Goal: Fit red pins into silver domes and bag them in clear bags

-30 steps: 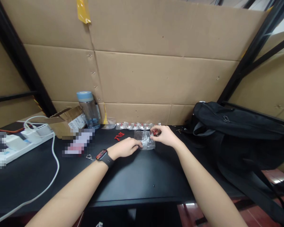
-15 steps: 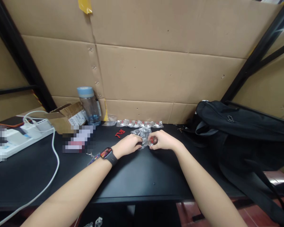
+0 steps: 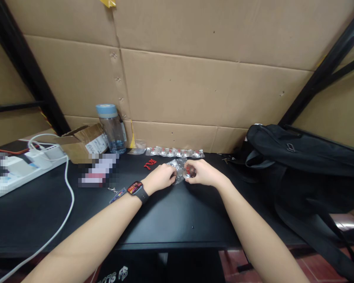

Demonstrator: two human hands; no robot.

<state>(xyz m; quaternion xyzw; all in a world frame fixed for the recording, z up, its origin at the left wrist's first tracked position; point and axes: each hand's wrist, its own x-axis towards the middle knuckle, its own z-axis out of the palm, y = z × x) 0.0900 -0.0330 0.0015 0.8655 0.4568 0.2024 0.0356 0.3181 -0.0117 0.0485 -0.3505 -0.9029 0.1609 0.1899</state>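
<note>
At the middle of the black table, my left hand (image 3: 164,175) pinches the near-left side of a crumpled clear plastic bag (image 3: 179,167). My right hand (image 3: 203,173) curls its thumb and fingers around a small round red-and-clear object (image 3: 190,171), whose exact kind I cannot make out. That object touches or sits just beside the bag's right side. Red twisted ties or strips (image 3: 150,163) lie left of the bag. Behind my hands runs a row of small clear packets with red contents (image 3: 177,152), set along the cardboard wall.
A water bottle (image 3: 112,129) with a blue lid and an opened cardboard box (image 3: 82,143) stand at the back left. A white power strip (image 3: 32,167) with a trailing cable lies further left. A black backpack (image 3: 306,165) fills the right side. A keychain (image 3: 118,195) lies by my left wrist.
My view has tilted slightly. Both hands stay at the bag with almost the same grip; the left fingers have curled in a little more on the plastic.
</note>
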